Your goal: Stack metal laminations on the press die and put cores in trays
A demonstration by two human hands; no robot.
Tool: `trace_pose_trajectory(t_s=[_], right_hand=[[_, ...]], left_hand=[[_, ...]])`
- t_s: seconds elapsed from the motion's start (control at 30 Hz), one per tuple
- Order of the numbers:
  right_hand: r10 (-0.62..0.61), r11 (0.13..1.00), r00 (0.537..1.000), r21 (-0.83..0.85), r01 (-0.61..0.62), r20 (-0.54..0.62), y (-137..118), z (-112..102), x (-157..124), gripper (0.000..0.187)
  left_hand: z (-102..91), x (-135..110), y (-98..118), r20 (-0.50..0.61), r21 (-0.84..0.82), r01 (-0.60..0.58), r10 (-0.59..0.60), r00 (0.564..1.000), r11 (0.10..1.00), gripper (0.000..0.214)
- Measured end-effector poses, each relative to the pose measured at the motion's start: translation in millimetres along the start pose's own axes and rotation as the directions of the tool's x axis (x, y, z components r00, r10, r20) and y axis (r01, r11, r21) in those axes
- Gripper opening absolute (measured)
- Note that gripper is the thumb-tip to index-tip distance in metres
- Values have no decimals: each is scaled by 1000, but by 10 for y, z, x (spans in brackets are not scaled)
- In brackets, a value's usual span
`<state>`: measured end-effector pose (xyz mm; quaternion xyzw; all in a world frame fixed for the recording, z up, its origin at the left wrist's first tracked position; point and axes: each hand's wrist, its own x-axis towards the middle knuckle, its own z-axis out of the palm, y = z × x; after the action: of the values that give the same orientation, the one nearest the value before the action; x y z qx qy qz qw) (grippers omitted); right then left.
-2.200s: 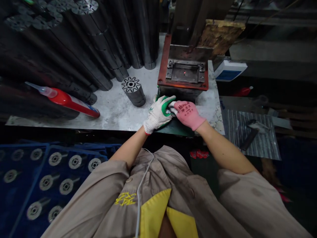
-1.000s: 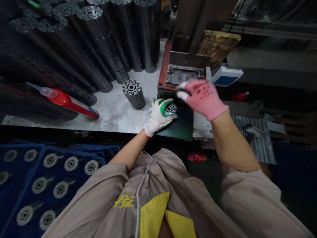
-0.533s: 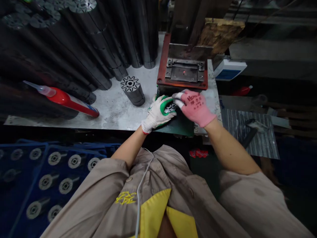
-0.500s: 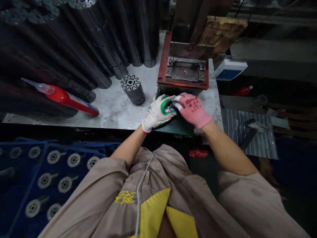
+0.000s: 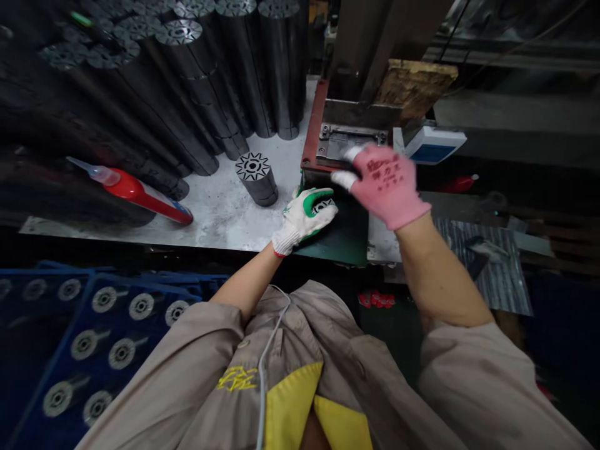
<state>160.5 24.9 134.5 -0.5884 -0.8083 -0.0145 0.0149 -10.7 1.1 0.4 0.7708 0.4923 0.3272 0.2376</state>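
My left hand [image 5: 300, 219], in a white and green glove, curls around a slotted metal rotor core [image 5: 323, 206]. Only the core's patterned end shows between thumb and fingers, over a dark green surface. My right hand [image 5: 387, 181], in a pink glove with white fingertips, hovers in front of a metal fixture [image 5: 337, 147] on a red-brown base [image 5: 312, 147]. Its thumb and index finger are apart, with nothing visible between them. To the left of my left hand, another rotor core [image 5: 257, 178] stands upright on the grey bench [image 5: 220, 212].
Tall stacks of dark cores [image 5: 225, 81] fill the back left. A red bottle [image 5: 140, 195] with a pointed nozzle lies at the left. Blue trays [image 5: 70, 325] of shafted rotors are below left. A white box with a blue screen [image 5: 435, 147] stands right of the fixture.
My right hand has moved away from the core, up and to the right, and its fingers have parted. My left hand stays around the core. The view has shifted slightly.
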Motion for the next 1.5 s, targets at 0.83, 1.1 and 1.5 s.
trace_pose_trajectory(t_s=[0.83,1.1,1.5], right_hand=[[82,995,996,-54,-85,-43,64,-144,96,49],[-9,998,1000,60,11,-20,3,23,-109,46],[-139,979,862,-65,195,487,-563,121,-196,41]], left_hand=[[23,-70,-7,-34,99,-15,19,999,995,84],[-63,-79,-58,70,53,-124,120,990,991,74],[-18,-38,-40,127,124,-114,98,987,986,63]])
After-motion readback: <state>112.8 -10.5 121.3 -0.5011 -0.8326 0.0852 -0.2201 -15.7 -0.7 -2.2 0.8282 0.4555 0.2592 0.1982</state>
